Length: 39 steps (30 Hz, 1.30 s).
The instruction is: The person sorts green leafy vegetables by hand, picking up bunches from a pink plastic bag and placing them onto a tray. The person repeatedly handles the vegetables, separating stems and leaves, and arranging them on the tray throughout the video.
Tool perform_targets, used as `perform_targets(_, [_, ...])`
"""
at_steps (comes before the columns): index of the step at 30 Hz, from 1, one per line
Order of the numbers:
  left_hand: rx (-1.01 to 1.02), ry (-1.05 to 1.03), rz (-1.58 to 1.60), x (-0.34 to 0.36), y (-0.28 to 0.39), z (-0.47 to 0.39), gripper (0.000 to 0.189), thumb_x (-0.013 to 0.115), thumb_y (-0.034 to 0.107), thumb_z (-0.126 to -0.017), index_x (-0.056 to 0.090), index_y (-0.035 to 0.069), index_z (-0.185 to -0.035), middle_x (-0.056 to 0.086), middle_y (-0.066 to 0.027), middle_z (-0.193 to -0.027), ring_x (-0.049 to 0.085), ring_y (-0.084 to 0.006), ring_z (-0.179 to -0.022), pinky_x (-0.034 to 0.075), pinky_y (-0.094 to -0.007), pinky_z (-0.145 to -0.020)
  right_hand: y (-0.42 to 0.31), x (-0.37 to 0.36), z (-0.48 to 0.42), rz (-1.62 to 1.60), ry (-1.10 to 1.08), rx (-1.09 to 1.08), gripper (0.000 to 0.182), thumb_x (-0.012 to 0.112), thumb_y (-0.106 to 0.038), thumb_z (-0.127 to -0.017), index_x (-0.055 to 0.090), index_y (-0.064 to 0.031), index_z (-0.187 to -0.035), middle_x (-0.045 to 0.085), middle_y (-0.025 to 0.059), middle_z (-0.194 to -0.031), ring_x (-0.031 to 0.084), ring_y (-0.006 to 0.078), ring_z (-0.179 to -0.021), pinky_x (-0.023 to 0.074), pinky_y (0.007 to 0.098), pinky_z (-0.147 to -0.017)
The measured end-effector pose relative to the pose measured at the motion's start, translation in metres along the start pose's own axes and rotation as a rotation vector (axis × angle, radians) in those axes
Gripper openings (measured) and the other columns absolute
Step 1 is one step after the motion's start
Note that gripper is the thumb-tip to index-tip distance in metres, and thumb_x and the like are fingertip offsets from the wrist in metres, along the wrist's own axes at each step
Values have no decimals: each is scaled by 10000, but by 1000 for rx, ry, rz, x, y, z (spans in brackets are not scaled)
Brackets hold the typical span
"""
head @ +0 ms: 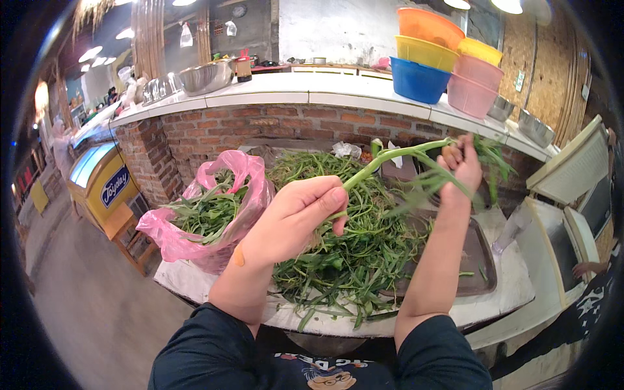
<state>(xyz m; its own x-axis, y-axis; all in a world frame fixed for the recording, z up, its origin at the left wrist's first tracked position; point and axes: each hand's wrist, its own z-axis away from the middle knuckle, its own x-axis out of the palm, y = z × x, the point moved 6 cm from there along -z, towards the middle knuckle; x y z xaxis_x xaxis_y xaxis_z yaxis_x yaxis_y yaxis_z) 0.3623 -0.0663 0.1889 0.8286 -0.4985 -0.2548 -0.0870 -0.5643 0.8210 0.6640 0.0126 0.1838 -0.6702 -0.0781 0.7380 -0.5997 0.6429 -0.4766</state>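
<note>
My left hand (307, 209) grips the lower end of a thick green stem (385, 160), which looks like water spinach. The stem slants up to my right hand (459, 163), whose fingers are closed around its leafy end. Narrow leaves (492, 156) stick out beyond the right fist, and some hang blurred below the stem. Under both hands spreads a large heap of leafy green stalks (351, 253). To the left of my left hand stands a pink plastic bag (253, 180), its mouth wide, with leafy greens (209, 217) inside.
A brown tray (480, 258) with stem scraps lies right of the heap on the white table (512, 287). Behind runs a brick counter (312, 122) bearing stacked plastic basins (421, 80) and a steel bowl (207, 78). At right, a person's hand (587, 269) is near a chest freezer (546, 243).
</note>
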Motion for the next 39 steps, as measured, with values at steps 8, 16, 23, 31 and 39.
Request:
perform_targets(8, [96,187,69,-24,-13,-8,235,435,165,-1038,538,-29,-1123,587,-34,-791,566,-109,-741,463,-256,-724,15,54,42,450,-288,-66,383,594,-328,-967,628,43,-1055,542,13,-723,407,42,-547,269,192,-456])
perform_targets(16, [-115,-26,359,-2,-35,-18,239,398,217,-1045,501,15,-1120,569,-47,-719,568,-136,-595,503,-320,-789,48,95,73,603,-516,101,330,617,-150,-878,678,12,-1159,638,21,-851,589,94,-779,469,228,-656])
perform_targets(23, [-152,-14,287,2,-43,-19,224,397,193,-1038,508,11,-1106,553,-32,-691,535,-125,-551,506,-324,-798,56,96,78,582,-544,168,153,629,-65,-901,670,16,-1024,643,19,-847,601,111,-787,483,256,-695])
perform_targets(31, [-160,0,253,8,-40,-19,223,383,181,-1043,514,6,-1087,512,-1,-671,486,-85,-512,519,-318,-809,55,96,72,580,-583,23,33,606,-26,-904,615,-7,-879,622,14,-771,558,68,-734,468,246,-644])
perform_targets(39, [-143,46,112,3,-40,-21,244,387,208,-1052,519,15,-1124,482,20,-651,433,-66,-467,539,-333,-797,68,97,74,473,-491,28,111,614,-135,-946,587,-31,-972,593,-2,-787,525,58,-643,424,221,-547])
